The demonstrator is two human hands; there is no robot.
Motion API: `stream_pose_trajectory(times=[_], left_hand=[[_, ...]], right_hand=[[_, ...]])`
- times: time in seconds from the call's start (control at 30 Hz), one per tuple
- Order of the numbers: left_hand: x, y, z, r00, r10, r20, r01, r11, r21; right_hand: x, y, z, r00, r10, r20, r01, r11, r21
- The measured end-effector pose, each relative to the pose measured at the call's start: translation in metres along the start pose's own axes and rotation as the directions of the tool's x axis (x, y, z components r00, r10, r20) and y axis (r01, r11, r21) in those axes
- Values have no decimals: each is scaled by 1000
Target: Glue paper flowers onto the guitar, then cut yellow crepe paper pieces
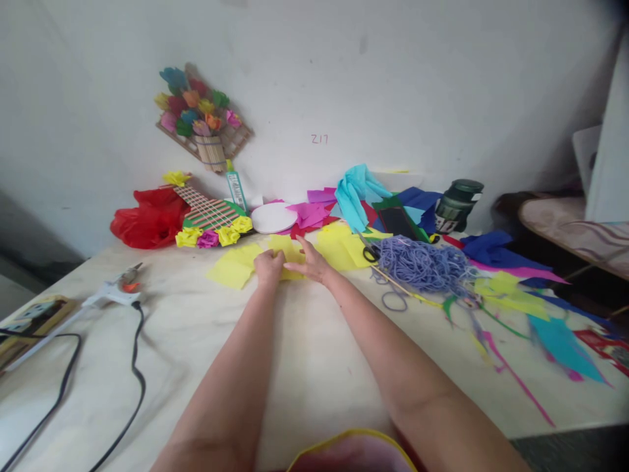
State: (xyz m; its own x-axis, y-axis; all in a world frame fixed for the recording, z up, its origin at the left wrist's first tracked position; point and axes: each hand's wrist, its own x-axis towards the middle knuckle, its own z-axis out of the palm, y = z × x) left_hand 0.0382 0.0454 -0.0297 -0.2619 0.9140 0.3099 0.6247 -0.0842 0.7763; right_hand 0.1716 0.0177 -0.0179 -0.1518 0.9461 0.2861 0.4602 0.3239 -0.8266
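Yellow crepe paper (236,267) lies in wrinkled sheets across the middle of the table, beneath both hands. My left hand (270,267) is closed in a fist with some of this paper at its fingers; the exact grip is partly hidden. Just to its right, my right hand (314,265) is over the paper, thumb pointing left and forefinger raised apart. Behind the hands lies a white oval disc (273,217). To its left, a round green piece with striped sticks (209,208) carries yellow and pink paper flowers (228,236) along its front edge.
A tangled heap of purple yarn (422,265) lies at right, with black-handled scissors (369,253) beside it. A glue gun (115,292) and its black cord (140,377) occupy the left. Behind stand a glue tube (236,189) and dark jar (458,206). Paper scraps (565,347) lie at right.
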Motion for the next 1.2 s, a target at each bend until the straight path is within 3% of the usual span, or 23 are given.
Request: stream_pose_trajectory(times=[0.17,0.3,0.43,0.57,0.73,0.97,1.2], left_hand=[[-1,1,2,999,-33,-9,34,999,18],[0,1,4,999,-33,4,33,999,11],[0,1,4,1000,-17,13,17,1000,-4],[-2,4,1,999,-25,26,26,1000,-10],[-6,9,-2,999,15,43,-14,1000,-16],[-6,8,0,999,47,21,-45,998,-52],[-1,0,0,994,-34,103,62,957,-283]], right_hand=[[1,-6,9,997,-20,-76,0,967,-255],[4,-1,11,984,37,-172,-92,942,-324],[5,4,8,972,80,-219,-130,966,-222],[2,1,7,987,61,-152,-80,989,-124],[2,-1,10,991,56,-118,-73,988,-140],[9,11,7,951,114,-286,-179,961,-212],[18,34,0,882,282,-377,-293,956,29]])
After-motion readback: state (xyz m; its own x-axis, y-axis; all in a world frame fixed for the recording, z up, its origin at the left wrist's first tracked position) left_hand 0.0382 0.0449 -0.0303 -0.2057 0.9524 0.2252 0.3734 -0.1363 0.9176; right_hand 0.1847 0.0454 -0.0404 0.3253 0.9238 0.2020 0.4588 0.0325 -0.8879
